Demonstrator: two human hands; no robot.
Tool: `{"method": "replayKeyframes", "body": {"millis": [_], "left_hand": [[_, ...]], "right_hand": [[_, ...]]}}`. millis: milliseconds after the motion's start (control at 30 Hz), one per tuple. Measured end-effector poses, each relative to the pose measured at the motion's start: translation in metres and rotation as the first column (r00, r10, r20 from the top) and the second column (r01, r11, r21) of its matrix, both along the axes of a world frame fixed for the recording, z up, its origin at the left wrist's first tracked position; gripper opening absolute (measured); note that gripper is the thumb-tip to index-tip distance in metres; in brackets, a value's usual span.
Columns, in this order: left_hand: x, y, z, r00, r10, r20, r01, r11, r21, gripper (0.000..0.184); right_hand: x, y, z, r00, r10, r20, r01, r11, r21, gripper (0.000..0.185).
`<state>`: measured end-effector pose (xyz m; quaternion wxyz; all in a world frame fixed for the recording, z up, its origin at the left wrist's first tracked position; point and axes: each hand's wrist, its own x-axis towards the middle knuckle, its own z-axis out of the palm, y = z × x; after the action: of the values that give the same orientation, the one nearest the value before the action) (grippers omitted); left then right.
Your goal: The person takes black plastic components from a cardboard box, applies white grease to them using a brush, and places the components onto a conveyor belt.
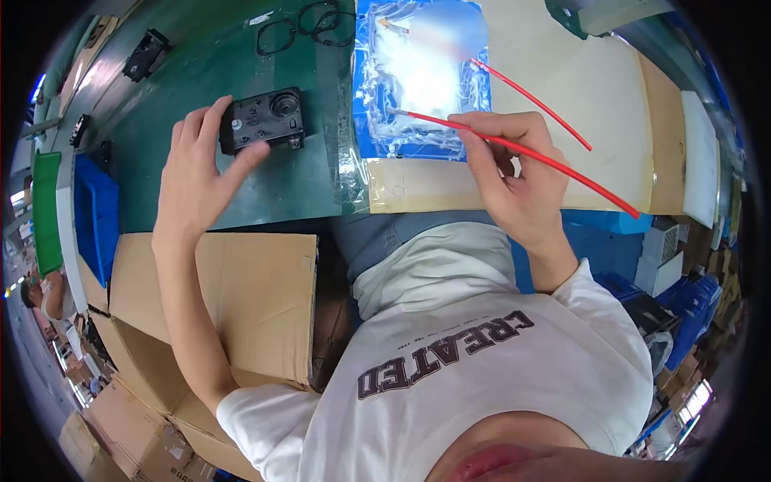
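Note:
My left hand [197, 165] grips the left end of a black plastic housing [269, 119] lying on the green mat, thumb on its near edge and fingers at its side. The housing has a round ring-shaped opening at its right end. My right hand [514, 165] pinches a thin red-handled brush [578, 178]. The brush tip reaches into white grease [426, 88] smeared over a blue sheet [373, 145]; the bristles are too small to make out. A second red-handled brush [538, 104] rests with its tip at the sheet's right side.
Black rings [277, 38] lie at the back of the green mat [217, 64]. Another black part [146, 55] is at far left. A blue bin [95, 217] stands left, above an open cardboard box [233, 281]. Cream board [594, 80] covers the right side.

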<state>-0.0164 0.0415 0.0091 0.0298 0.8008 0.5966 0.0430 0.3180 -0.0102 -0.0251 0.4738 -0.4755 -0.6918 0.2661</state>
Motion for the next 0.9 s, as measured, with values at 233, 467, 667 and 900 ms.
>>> {"method": "replayKeyframes", "body": {"millis": [233,467,667,900], "left_hand": [[0.004,0.002,-0.011,0.98,-0.165,0.11,0.163,0.986,0.03,0.074],[0.014,-0.003,-0.005,0.988,-0.115,0.102,0.13,0.979,-0.157,0.067],[0.014,-0.005,-0.007,0.984,-0.16,0.081,0.168,0.981,-0.097,0.067],[0.019,-0.006,-0.005,0.988,-0.129,0.09,0.14,0.982,-0.124,0.066]], "right_hand": [[0.0,0.0,0.004,0.995,-0.024,0.101,0.031,0.998,-0.062,0.01],[0.0,-0.001,0.001,0.997,-0.041,0.061,0.045,0.997,-0.069,0.009],[0.0,-0.001,-0.002,0.999,-0.036,0.004,0.036,0.994,-0.099,0.011],[0.002,-0.001,-0.004,0.999,-0.046,0.011,0.047,0.994,-0.097,0.01]]}}
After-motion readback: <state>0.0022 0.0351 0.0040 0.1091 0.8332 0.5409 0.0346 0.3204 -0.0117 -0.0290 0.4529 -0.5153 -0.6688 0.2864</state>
